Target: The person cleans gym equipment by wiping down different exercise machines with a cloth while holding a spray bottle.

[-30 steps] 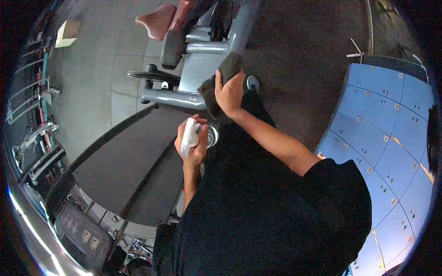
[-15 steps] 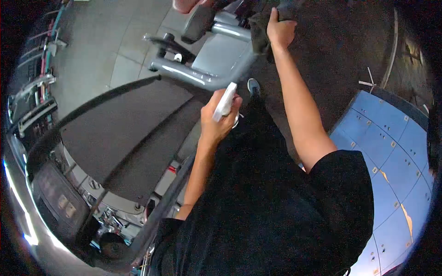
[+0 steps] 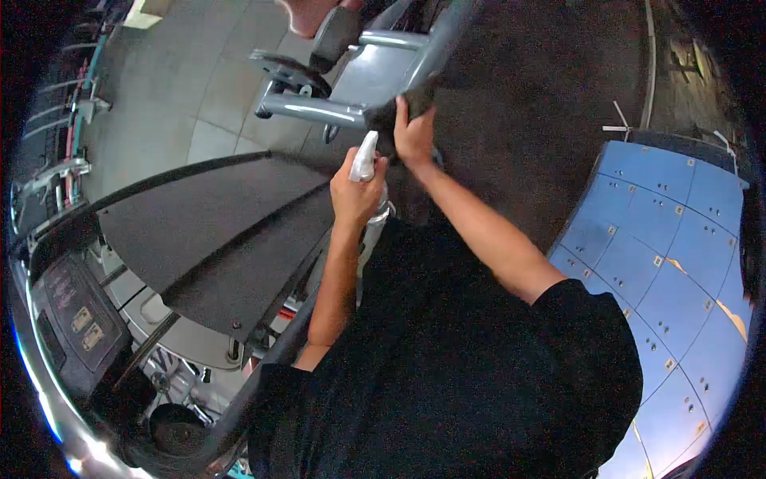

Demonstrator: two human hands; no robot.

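Note:
My left hand [image 3: 356, 190] is wrapped round a white spray bottle [image 3: 365, 157], its head pointing up and away from me. To the right and a little farther off, my right hand [image 3: 415, 137] grips a dark grey cloth [image 3: 416, 100], with the thumb raised along it. The cloth lies against or just over the lower end of a grey metal machine frame [image 3: 315, 109]; whether it touches cannot be made out. A small gap separates the two hands.
A dark panelled machine part [image 3: 215, 231] with a console [image 3: 80, 319] fills the left. Blue lockers [image 3: 662, 255] stand at the right. A reddish seat pad [image 3: 307, 16] is at the top, and exercise equipment [image 3: 68, 176] lines the far left.
My right hand and the cloth first swung forward and right, then came back toward the frame's lower end. My left hand moved forward with the bottle and ended closer to the right hand.

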